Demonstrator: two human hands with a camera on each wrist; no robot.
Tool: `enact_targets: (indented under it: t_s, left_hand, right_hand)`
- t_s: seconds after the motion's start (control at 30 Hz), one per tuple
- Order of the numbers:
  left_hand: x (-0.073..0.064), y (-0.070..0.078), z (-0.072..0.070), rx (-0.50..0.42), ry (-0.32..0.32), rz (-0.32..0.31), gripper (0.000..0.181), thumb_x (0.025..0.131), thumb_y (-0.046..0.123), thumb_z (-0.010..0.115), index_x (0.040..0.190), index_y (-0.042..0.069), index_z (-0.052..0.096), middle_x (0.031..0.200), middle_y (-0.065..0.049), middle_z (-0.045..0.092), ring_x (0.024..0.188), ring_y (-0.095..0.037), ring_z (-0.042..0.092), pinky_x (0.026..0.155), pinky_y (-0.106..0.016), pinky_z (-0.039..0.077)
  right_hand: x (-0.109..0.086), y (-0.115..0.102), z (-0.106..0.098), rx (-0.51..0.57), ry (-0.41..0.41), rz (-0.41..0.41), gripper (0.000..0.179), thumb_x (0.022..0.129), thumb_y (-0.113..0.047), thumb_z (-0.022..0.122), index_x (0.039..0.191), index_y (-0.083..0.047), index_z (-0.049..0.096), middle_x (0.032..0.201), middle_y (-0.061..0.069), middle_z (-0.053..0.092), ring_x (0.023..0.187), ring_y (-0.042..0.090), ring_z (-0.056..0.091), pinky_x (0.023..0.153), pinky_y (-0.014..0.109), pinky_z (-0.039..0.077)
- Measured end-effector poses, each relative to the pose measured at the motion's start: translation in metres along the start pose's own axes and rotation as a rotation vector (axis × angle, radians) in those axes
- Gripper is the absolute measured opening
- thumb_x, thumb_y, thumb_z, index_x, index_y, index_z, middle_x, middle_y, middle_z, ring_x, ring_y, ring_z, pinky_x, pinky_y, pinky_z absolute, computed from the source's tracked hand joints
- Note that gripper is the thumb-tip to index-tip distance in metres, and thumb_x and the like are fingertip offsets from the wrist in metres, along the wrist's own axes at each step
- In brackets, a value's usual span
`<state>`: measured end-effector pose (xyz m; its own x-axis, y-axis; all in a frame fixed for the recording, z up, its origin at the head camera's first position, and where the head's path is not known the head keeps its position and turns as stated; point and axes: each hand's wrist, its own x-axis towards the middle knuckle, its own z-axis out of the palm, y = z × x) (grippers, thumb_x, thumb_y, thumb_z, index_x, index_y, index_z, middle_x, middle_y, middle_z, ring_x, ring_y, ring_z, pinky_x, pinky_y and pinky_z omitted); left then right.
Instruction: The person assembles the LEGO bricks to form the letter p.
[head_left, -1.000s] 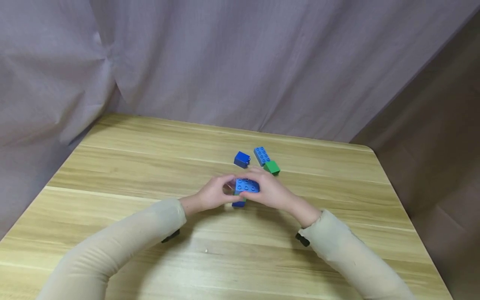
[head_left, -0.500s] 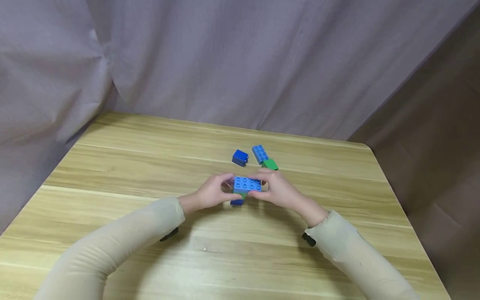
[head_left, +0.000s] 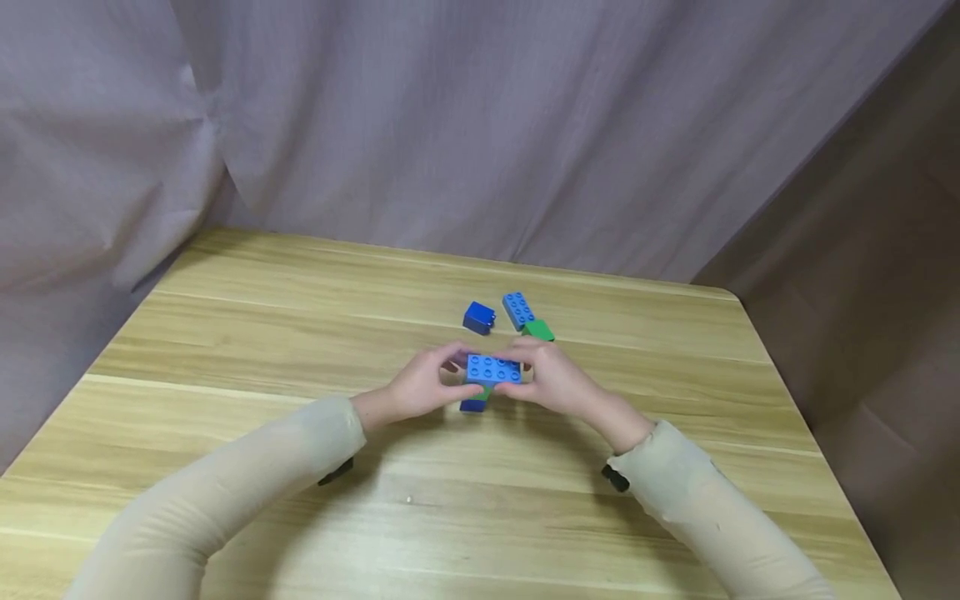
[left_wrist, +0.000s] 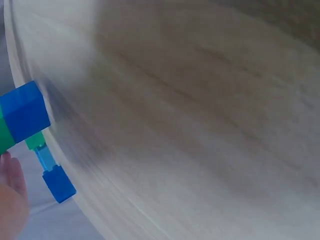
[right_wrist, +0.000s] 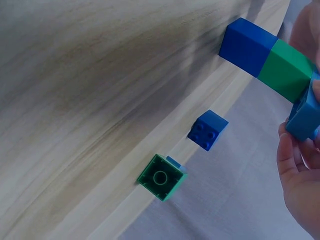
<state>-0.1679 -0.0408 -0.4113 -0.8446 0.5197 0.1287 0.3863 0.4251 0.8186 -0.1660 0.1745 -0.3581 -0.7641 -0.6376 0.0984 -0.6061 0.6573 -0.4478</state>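
Between the two hands stands a small stack of toy building bricks: a dark blue brick (right_wrist: 248, 47) at the bottom, a green brick (right_wrist: 286, 71) above it, and a long light blue brick (head_left: 492, 367) on top, studs up. The light blue brick sticks out past the green one to the right, its hollow underside partly showing in the right wrist view. My left hand (head_left: 420, 384) holds the stack's left side, thumb in front and fingers behind. With thumb and fingers, my right hand (head_left: 561, 380) pinches the light blue brick's overhanging right end.
Behind the hands on the wooden table (head_left: 300, 358) lie a dark blue brick (head_left: 478, 317), a light blue studded brick (head_left: 518, 309) and a green brick (head_left: 538, 330), hollow side showing in the right wrist view. A grey curtain (head_left: 450, 125) hangs beyond the table.
My right hand has shifted slightly right, uncovering more studs of the top light blue brick. That brick now lies straighter. My left hand stays nearly still at the stack.
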Motion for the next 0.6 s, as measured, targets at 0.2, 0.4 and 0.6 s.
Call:
enact_targets:
  t_s: [0.2,0.4,0.6]
  left_hand:
    - [-0.002,0.003,-0.002,-0.032,0.021,0.0,0.037,0.083,0.025,0.071,0.115,0.011,0.058,0.103,-0.005,0.067,0.096,-0.02,0.063,0.088,-0.033,0.053]
    - [-0.001,0.001,-0.002,-0.037,0.024,-0.002,0.035,0.082,0.024,0.072,0.112,0.01,0.059,0.102,-0.005,0.068,0.095,-0.02,0.063,0.088,-0.031,0.053]
    - [0.0,0.0,-0.001,-0.054,0.02,-0.017,0.035,0.082,0.024,0.072,0.112,0.011,0.059,0.102,-0.004,0.067,0.094,-0.019,0.063,0.086,-0.029,0.054]
  right_hand:
    - [-0.002,0.001,0.004,-0.036,0.042,-0.031,0.04,0.081,-0.021,0.073,0.115,-0.001,0.064,0.107,0.01,0.065,0.093,0.018,0.058,0.076,0.033,0.056]
    - [-0.008,0.007,0.007,-0.03,0.037,-0.037,0.045,0.082,-0.022,0.072,0.12,-0.001,0.06,0.115,0.012,0.064,0.1,0.022,0.059,0.085,0.037,0.054]
    - [-0.014,0.024,0.001,-0.097,-0.025,0.006,0.051,0.079,-0.016,0.074,0.125,-0.001,0.056,0.109,0.013,0.065,0.097,0.026,0.061,0.083,0.039,0.055]
